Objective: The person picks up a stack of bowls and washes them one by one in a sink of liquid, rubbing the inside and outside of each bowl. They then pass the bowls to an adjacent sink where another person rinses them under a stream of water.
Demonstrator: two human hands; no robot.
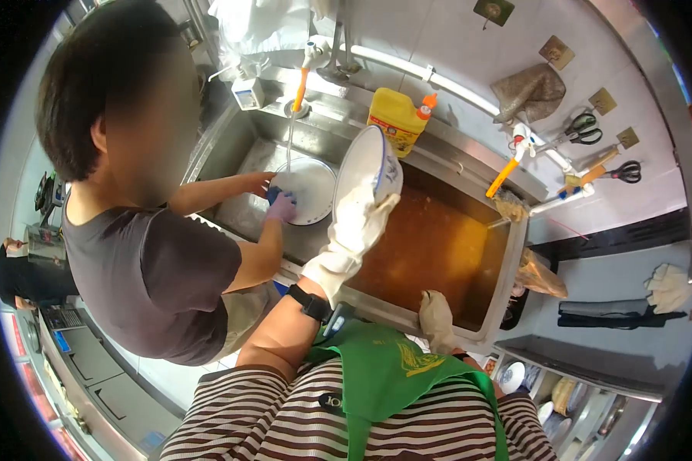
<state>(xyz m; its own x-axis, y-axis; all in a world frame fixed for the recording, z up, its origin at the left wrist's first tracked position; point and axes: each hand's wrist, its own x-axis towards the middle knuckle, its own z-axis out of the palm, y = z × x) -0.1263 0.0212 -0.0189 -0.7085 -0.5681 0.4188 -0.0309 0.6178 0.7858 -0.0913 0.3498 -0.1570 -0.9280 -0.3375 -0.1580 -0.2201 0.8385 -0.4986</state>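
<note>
A white bowl (359, 165) with blue decoration on its outside is gripped by my left hand (361, 227), which wears a cream-white glove. The bowl is tilted on its side, raised over the divider between two sink basins. My right hand (437, 321), gloved the same way, is low at the front rim of the right basin (480, 330); its fingers point toward the brownish water (430, 238) and their shape is not clear.
At my left a person (150, 253) washes a large white plate (310, 192) with a blue cloth (275, 196) under a running tap (300, 84). Behind the sink stands a yellow jug (392, 119). An orange-spouted tap (504, 177) and scissors (584, 129) are on the right wall.
</note>
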